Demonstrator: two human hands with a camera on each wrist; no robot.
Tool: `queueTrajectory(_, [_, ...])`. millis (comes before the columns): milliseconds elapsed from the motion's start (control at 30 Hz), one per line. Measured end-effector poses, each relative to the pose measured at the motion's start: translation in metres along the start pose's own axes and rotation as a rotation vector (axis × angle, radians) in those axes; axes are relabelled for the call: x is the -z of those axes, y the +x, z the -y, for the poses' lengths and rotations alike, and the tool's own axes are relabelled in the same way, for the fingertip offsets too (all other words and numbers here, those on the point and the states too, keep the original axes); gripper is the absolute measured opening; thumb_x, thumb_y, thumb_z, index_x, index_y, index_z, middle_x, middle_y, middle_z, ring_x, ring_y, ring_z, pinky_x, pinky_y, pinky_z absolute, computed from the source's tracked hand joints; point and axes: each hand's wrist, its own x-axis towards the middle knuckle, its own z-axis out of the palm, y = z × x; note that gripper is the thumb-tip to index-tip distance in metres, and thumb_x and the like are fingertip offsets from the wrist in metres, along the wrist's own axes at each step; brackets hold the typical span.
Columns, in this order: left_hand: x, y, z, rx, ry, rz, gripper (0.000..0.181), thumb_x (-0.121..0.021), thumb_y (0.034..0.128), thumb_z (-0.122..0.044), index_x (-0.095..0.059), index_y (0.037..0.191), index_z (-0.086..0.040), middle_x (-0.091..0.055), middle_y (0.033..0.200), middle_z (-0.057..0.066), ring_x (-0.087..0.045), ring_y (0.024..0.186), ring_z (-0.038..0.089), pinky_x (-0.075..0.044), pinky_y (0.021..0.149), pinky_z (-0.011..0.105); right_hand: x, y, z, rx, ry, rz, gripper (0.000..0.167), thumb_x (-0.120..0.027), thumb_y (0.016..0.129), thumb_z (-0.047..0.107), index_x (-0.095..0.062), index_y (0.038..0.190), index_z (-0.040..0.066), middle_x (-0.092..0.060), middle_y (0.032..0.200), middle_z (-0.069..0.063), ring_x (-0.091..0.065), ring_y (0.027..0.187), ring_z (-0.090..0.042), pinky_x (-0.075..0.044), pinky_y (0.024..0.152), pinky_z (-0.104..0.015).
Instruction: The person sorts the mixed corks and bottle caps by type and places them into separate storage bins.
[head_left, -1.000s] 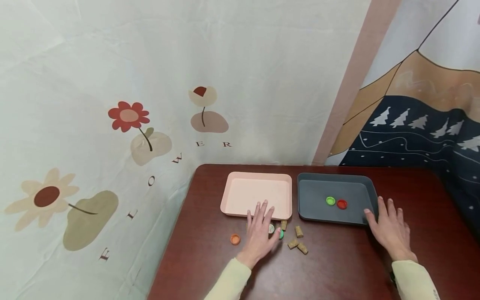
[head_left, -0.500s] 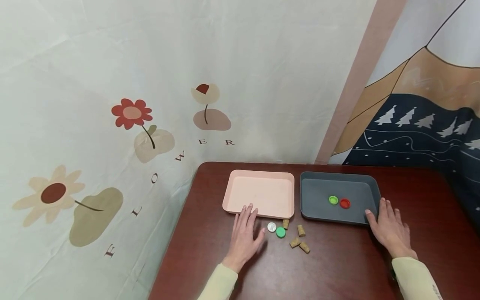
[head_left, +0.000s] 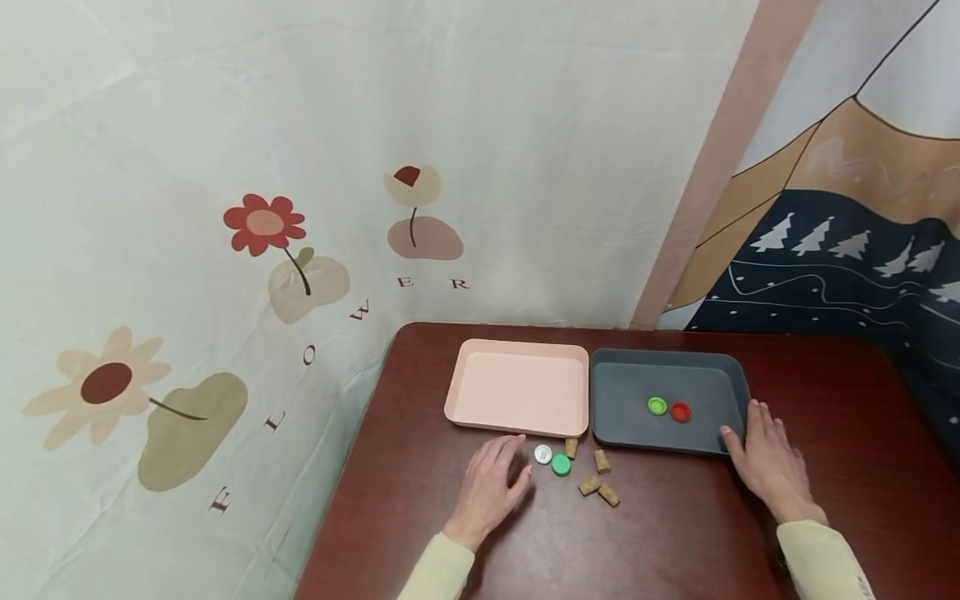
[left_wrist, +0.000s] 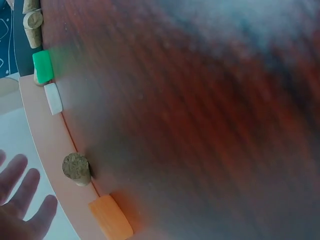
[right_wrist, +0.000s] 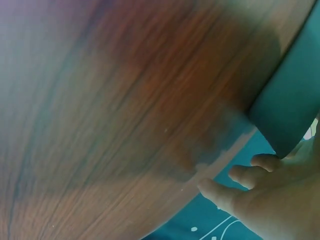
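Note:
My left hand (head_left: 487, 485), fingers loosely bent and holding nothing, hovers by the near edge of the pink tray (head_left: 517, 343). In the left wrist view, an orange bottle cap (left_wrist: 111, 217) and a cork (left_wrist: 76, 167) lie apart from its fingers; the hand hides both in the head view. Just right of it lie a silver cap (head_left: 543, 454), a green cap (head_left: 561, 465) and several corks (head_left: 602, 462). My right hand (head_left: 772, 467) touches the right side of the dark grey tray (head_left: 630, 425), fingers mostly straight along the outside, thumb over the near corner.
A light green cap (head_left: 657, 406) and a red cap (head_left: 681, 412) lie inside the grey tray. Both trays stand side by side toward the back of the dark red wooden table (head_left: 660, 542). Behind the table hangs a printed cloth (head_left: 540, 167).
My right hand has shifted the grey tray left, nearly against the pink one. My left hand has moved left, off the silver and green caps, and its fingers have bent back from the pink tray.

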Motion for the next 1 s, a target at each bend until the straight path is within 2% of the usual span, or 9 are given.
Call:
queueTrajectory(200, [-0.002,-0.001,-0.005,0.012,0.019,0.122,0.052,-0.074,0.0920,-0.038,-0.064,0.137,-0.015,-0.066,0.133,0.003,-0.062,0.122,0.024,-0.052,0.097,0.046,-0.002,-0.003,0.004,0.007,0.002,-0.002,0.088,-0.038,0.109,0.051,-0.003,0.159,-0.013,-0.006,0.161,-0.042,-0.010,0.144,-0.065,-0.020,0.100,-0.084])
queueTrajectory(300, [-0.004,0.001,-0.008,0.011,0.031,0.193,0.057,-0.072,0.0934,-0.043,-0.061,0.141,-0.013,-0.064,0.138,0.005,-0.060,0.127,0.026,-0.049,0.103,0.050,-0.002,-0.003,0.005,0.004,0.006,-0.009,0.089,-0.038,0.109,0.052,-0.003,0.159,-0.012,-0.004,0.162,-0.041,-0.008,0.144,-0.066,-0.019,0.100,-0.085])
queueTrajectory(400, [-0.006,0.003,-0.012,-0.004,0.068,0.237,0.058,-0.070,0.0947,-0.045,-0.060,0.142,-0.012,-0.063,0.141,0.006,-0.058,0.132,0.027,-0.044,0.109,0.051,-0.001,-0.002,0.006,0.002,0.015,-0.021,0.088,-0.038,0.109,0.052,-0.003,0.160,-0.011,-0.002,0.163,-0.039,-0.006,0.145,-0.065,-0.018,0.100,-0.085])
queueTrajectory(633, [-0.012,0.011,-0.018,-0.071,0.150,0.238,0.047,-0.073,0.0950,-0.037,-0.066,0.136,-0.013,-0.065,0.138,0.006,-0.058,0.132,0.028,-0.040,0.112,0.057,-0.002,0.000,0.008,-0.003,0.024,-0.029,0.087,-0.038,0.109,0.052,-0.007,0.159,-0.012,-0.003,0.163,-0.039,-0.007,0.146,-0.064,-0.017,0.101,-0.085])
queueTrajectory(800, [-0.018,0.013,-0.019,-0.090,0.215,0.240,0.041,-0.074,0.0949,-0.033,-0.069,0.132,-0.015,-0.067,0.133,0.004,-0.060,0.129,0.026,-0.040,0.111,0.060,-0.005,0.002,0.008,-0.008,0.007,-0.036,0.086,-0.038,0.109,0.050,-0.007,0.160,-0.011,-0.003,0.164,-0.038,-0.009,0.146,-0.064,-0.018,0.101,-0.085])
queueTrajectory(1000, [-0.025,0.018,-0.018,-0.110,0.244,0.184,0.040,-0.077,0.0936,-0.032,-0.069,0.130,-0.016,-0.070,0.125,0.000,-0.063,0.122,0.022,-0.045,0.107,0.053,-0.007,0.002,0.008,-0.006,0.003,-0.040,0.084,-0.036,0.110,0.050,-0.005,0.160,-0.011,-0.001,0.165,-0.036,-0.010,0.145,-0.064,-0.019,0.100,-0.085])
